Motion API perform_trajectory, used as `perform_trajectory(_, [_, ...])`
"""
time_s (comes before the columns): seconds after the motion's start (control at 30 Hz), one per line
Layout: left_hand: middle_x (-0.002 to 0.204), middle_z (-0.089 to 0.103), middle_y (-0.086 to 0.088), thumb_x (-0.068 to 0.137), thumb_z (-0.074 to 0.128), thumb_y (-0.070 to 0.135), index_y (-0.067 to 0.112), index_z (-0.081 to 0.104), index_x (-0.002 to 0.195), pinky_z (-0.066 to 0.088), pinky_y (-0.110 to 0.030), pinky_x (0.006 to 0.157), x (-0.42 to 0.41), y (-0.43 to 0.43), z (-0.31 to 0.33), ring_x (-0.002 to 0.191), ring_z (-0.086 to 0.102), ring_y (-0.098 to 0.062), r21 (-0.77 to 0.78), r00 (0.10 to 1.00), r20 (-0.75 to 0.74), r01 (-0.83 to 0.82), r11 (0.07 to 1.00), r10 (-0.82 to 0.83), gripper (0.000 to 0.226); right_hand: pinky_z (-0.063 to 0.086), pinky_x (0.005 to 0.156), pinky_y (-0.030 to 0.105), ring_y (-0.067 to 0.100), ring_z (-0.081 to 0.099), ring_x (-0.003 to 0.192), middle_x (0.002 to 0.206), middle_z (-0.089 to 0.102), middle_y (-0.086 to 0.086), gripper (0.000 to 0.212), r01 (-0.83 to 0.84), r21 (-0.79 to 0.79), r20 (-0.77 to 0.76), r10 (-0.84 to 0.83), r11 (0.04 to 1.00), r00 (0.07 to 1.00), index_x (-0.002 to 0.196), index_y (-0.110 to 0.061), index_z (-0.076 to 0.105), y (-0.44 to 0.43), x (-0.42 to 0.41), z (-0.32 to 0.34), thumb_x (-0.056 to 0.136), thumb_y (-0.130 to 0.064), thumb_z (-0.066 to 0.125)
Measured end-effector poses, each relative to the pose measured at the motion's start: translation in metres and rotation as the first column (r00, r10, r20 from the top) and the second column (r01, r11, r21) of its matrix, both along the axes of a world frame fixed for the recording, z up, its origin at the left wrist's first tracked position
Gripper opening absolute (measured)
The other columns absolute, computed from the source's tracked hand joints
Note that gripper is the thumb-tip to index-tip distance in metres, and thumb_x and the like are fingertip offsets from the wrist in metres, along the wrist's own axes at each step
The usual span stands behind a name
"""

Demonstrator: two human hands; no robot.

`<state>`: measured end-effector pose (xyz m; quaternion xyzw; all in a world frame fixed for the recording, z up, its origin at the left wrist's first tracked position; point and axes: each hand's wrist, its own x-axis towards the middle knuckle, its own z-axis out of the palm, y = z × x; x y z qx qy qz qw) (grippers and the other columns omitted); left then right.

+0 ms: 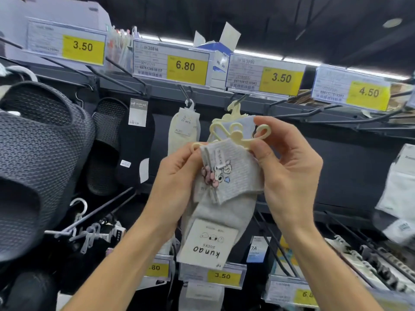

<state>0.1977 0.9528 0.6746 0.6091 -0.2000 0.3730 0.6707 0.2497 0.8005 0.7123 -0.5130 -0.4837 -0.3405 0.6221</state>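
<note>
L hand (177,176) grips grey socks (235,176), R hand (289,169) cream hanger (238,135).

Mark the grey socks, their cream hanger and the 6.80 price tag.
grey socks (244,173): head view, ribbed cuff right of the cartoon print.
cream hanger (238,136): head view, its middle knob.
6.80 price tag (186,66): head view, yellow field at the digits.
</note>
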Motion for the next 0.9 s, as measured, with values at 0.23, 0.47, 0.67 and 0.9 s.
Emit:
perform_trajectory(0.23, [0.073,0.059,-0.006,0.095,0.054,0.036,0.014,0.065,0.080,0.043,-0.028,0.055,-0.004,0.009,0.009,0.063,0.054,-0.016,-0.126,0.984,0.016,-0.176,0.976,0.179,0.028,0.051,0.074,0.021,0.009,0.059,0.076,0.088,0.064,-0.001,0.031,-0.233,-0.004,0.064,0.233,0.972,0.970,0.113,-0.027,0.071,-0.010,0.002,0.001,0.089,-0.008,0.066])
perform_trajectory(0.47, [0.080,0.070,0.000,0.094,0.054,0.034,0.022,0.072,0.085,0.050,-0.024,0.059,-0.007,0.012,0.017,0.068,0.063,-0.010,0.002,0.983,0.074,-0.170,0.986,0.169,0.023,0.053,0.075,0.017,0.005,0.067,0.081,0.092,0.075,-0.008,0.034,-0.257,-0.159,-0.025,0.256,0.953,0.966,0.106,-0.022,0.074,-0.004,0.000,0.016,0.081,0.001,0.073])
perform_trajectory(0.67, [0.079,0.066,0.014,0.098,0.048,0.024,0.033,0.070,0.084,0.044,-0.013,0.062,-0.005,0.004,0.015,0.071,0.057,0.000,0.129,0.984,0.137,-0.130,0.983,0.112,0.028,0.049,0.074,0.013,0.010,0.058,0.089,0.111,0.066,0.010,0.033,-0.100,-0.150,0.017,0.104,0.984,0.994,0.105,-0.017,0.071,0.006,0.005,0.024,0.080,0.004,0.075])
perform_trajectory(0.9, [0.084,0.070,0.007,0.101,0.047,0.031,0.029,0.071,0.092,0.048,-0.018,0.062,0.003,0.000,0.008,0.075,0.061,-0.006,0.069,0.992,0.063,-0.116,0.991,0.112,0.026,0.055,0.083,0.027,0.014,0.071,0.090,0.094,0.076,0.002,0.030,-0.157,-0.166,-0.110,0.140,0.974,0.984,0.099,-0.019,0.071,0.008,0.017,0.020,0.081,0.005,0.072])
